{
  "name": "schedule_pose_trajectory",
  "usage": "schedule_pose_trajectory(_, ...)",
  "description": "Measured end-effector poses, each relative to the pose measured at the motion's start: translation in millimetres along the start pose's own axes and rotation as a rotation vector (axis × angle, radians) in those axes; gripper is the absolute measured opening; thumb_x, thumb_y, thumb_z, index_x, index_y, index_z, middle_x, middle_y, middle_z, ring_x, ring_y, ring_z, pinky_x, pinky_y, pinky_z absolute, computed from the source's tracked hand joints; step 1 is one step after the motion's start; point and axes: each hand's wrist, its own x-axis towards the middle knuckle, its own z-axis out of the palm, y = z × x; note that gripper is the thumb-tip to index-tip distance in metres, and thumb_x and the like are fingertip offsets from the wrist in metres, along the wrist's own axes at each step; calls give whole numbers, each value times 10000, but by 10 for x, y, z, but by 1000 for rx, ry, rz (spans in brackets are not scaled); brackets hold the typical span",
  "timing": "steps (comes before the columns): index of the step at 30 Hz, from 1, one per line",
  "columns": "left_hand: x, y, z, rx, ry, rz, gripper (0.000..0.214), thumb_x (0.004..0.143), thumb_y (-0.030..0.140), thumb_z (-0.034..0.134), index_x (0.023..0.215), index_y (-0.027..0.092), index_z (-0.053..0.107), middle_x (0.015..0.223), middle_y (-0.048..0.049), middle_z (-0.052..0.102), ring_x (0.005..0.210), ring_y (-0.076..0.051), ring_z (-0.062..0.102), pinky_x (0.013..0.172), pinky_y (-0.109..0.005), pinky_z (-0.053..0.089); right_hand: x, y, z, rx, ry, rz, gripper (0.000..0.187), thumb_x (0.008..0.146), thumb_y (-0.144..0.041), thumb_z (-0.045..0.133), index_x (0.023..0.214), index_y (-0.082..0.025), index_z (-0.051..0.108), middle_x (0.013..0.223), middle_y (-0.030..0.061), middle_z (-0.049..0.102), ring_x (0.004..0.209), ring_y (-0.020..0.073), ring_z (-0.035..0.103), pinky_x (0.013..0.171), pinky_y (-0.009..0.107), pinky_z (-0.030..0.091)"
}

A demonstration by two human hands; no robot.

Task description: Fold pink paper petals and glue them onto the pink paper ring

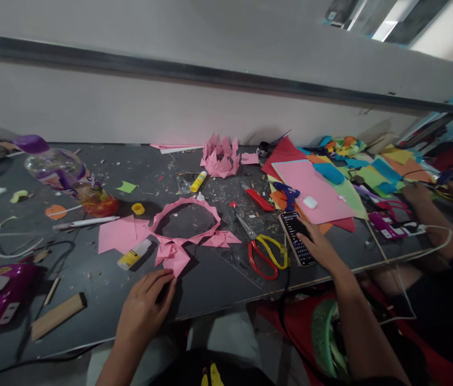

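My left hand is at the front edge of the table, its fingers curled and the fingertips pinching the lower tip of a folded pink paper piece. That piece lies against a pink paper ring with a pointed edge. Another folded pink paper lies at the ring's right side. My right hand rests with outstretched fingers on the lit screen of a phone, which lies on the table. Just left of the phone are scissors with a red and a yellow handle. A glue bottle lies left of the folded piece.
Behind the ring stand a pink paper crown and a yellow glue stick. A blue glue gun lies on coloured paper sheets. A purple-capped bottle stands at left. At far right, another person's hands work.
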Motion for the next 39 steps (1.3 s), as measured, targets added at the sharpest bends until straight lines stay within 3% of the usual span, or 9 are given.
schedule_pose_trajectory(14,-13,-5,15,-5,11,6,237,913,299,432,877,159,620,870,-73,680,781,-184,645,736,-315,510,-12,-59,-22,-19,-7,6,508,869,-478,401,1340,-288,403,1368,63,479,1274,260,426,1063,467,343)
schedule_pose_trajectory(22,-16,-14,34,-2,20,24,221,912,283,439,878,152,615,867,-76,676,778,-189,641,726,-318,506,-34,-84,-42,20,-18,11,497,869,-466,401,1331,-283,409,1368,58,477,1289,241,406,1092,454,300)
schedule_pose_trajectory(30,-22,-6,22,0,7,5,232,915,298,431,882,160,614,877,-75,678,790,-193,642,738,-323,507,-36,-50,-41,142,-42,122,489,869,-420,369,1331,-266,408,1416,48,425,1312,221,375,1112,438,261)
schedule_pose_trajectory(39,-18,-15,6,-22,-21,-25,253,908,315,425,876,172,630,882,-78,686,804,-191,649,751,-322,519,-51,-72,-53,181,-37,145,487,866,-426,392,1327,-273,417,1422,41,422,1312,233,380,1106,455,269)
